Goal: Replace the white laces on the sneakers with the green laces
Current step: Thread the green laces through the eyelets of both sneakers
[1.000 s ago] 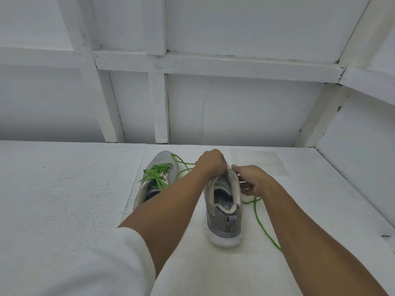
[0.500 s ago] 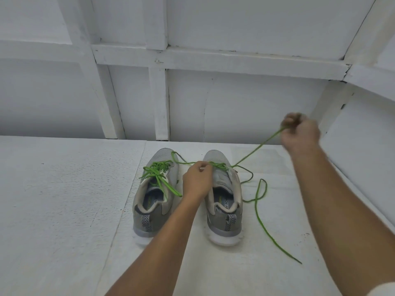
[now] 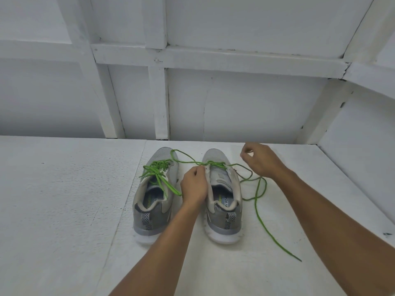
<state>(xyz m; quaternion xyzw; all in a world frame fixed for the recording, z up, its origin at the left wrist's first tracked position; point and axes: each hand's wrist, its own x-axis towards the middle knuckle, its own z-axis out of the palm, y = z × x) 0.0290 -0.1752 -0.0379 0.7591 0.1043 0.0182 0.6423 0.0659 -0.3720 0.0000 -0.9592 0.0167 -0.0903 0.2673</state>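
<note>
Two grey sneakers stand side by side on the white table [image 3: 64, 210], heels toward me. The left sneaker [image 3: 154, 212] carries a green lace [image 3: 157, 170] bunched over its tongue. The right sneaker [image 3: 225, 221] has a green lace [image 3: 259, 218] crossing only its front eyelets. One loose end trails right and toward me on the table; the other runs left over the left sneaker's toe. My left hand [image 3: 193, 185] pinches the right sneaker's left eyelet flap where the lace comes out. My right hand [image 3: 261, 161] hovers beside the shoe's toe, fingers loosely curled and apart, nothing visibly held.
A white panelled wall [image 3: 213, 103] with wooden battens rises right behind the sneakers. A second white wall [image 3: 363, 157] closes the table's right side. No white laces are in view.
My right hand, which had pulled the lace taut up and to the right, has dropped back beside the shoe and the lace lies slack. My left hand stays on the right sneaker.
</note>
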